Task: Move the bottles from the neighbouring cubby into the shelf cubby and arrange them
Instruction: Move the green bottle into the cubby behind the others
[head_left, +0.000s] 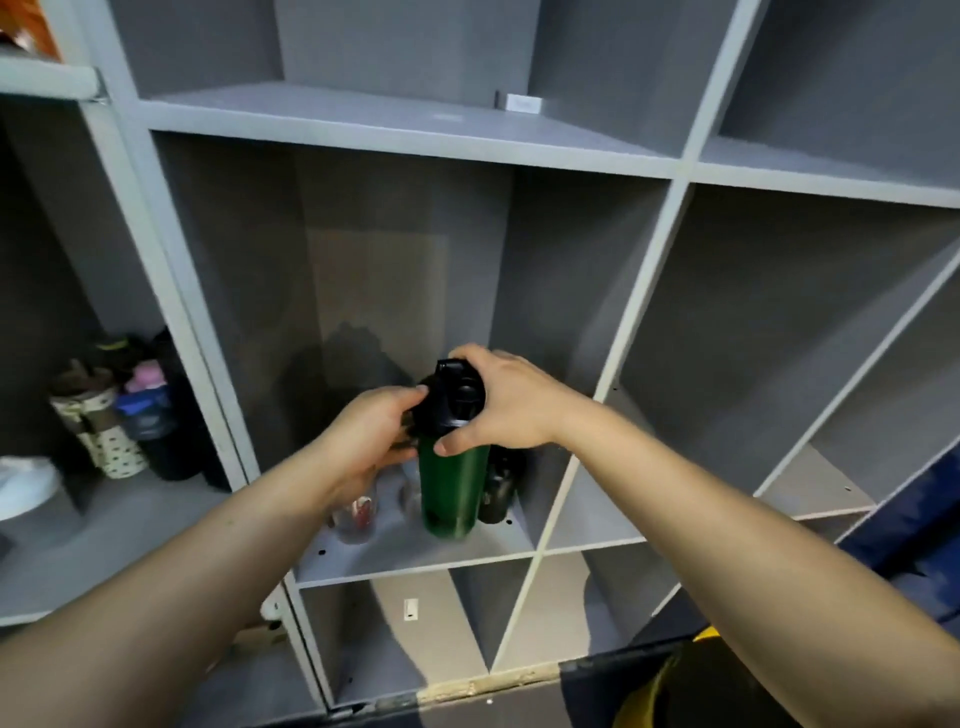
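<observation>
Head view looked down into a grey shelf cubby (415, 551). Both hands were closed on the black lid end of a green bottle (451, 488). The right hand (506, 402) wrapped the lid from the right, thumb pressed at the top of the green body. The left hand (371, 431) gripped from the left, fingers curled against the lid; what lay under its palm could not be told.

The green bottle stood, or very nearly stood, on the cubby floor, slightly tilted, toward the front centre. Contact of its base with the floor was blurred. A dark bottle (496, 488) sat just beside it on the right, possibly touching. A clear bottle (356, 514) with something red inside stood to the left, partly hidden by the left wrist.

More bottles (130, 415) waited in the neighbouring cubby to the left, clustered toward its back right.

Judgement: the step was seating and straightening the green bottle. Doing it well would mean pressing it down upright before letting go, easing it back alongside the dark one without knocking it, and leaving front space free. The tall body held at the top could tip, so release should be gentle, one hand at a time.
</observation>
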